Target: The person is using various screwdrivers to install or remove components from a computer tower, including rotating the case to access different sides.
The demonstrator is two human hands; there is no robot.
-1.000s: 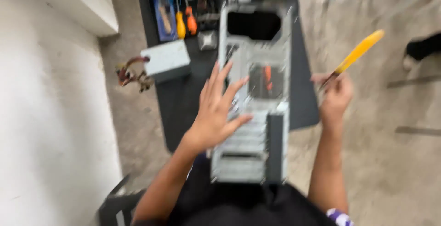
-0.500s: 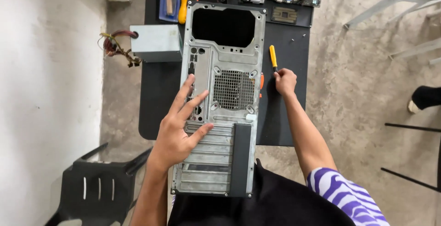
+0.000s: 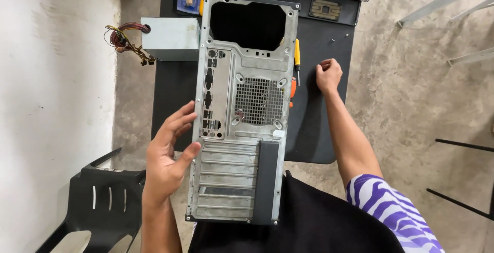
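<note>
Compared with half a second back, the left hand (image 3: 167, 163) has slid off the rear panel of the grey computer case (image 3: 242, 114) and now sits at its left edge, fingers loosely spread, thumb touching the metal near the expansion slots. The right hand (image 3: 328, 75) has let go of the yellow screwdriver (image 3: 297, 57), which now lies on the black table (image 3: 324, 124) tight against the case's right edge. That hand has moved out to the right and rests on the tabletop, fingers curled in; can't tell if it's pinching anything.

The case fills the centre of the frame, standing on end between the person's lap and the table. Bare tabletop is open right of the case. Upper left, a grey power supply (image 3: 170, 38) with loose wires hangs past the table edge. A black plastic chair (image 3: 98, 201) sits at lower left.
</note>
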